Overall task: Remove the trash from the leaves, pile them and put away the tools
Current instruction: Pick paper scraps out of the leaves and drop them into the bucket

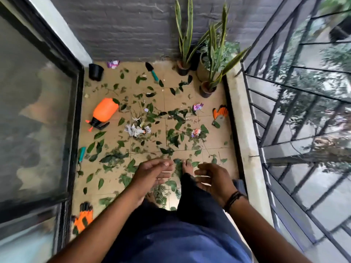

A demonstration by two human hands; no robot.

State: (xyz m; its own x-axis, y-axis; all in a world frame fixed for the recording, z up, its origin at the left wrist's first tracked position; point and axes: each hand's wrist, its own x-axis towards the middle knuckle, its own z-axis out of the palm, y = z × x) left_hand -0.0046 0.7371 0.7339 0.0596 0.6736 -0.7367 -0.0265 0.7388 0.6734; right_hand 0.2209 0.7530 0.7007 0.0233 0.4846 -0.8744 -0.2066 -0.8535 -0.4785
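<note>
- The person stands barefoot on the tiled balcony floor [190, 103], both hands out in front of the body and holding nothing.
- The left hand [152, 174] has its fingers loose and slightly bent, palm turned inward; the right hand [212, 177] mirrors it, fingers relaxed, with dark bands at the wrist.
- Green leaves [171, 133] lie scattered over most of the floor, thickest in the middle and around the feet, not gathered into any pile.
- Crumpled paper trash [135, 130] sits among the leaves near the centre; more scraps of wrapper lie at about 1 o'clock [198, 106], just right of centre [195, 132], and by the far wall at 11 o'clock [113, 63].
- An orange spray bottle [103, 112] lies on its side at 10 o'clock.
- A trowel [152, 71] with a teal handle lies at 12 o'clock near the wall; another teal-handled tool [82, 153] rests along the door frame at 9 o'clock.
- One orange glove [220, 112] lies at 2 o'clock by the ledge, another [83, 217] at 7 o'clock.
- An empty black pot [96, 71] stands in the far left corner; potted snake plants [212, 54] stand in the far right corner.
</note>
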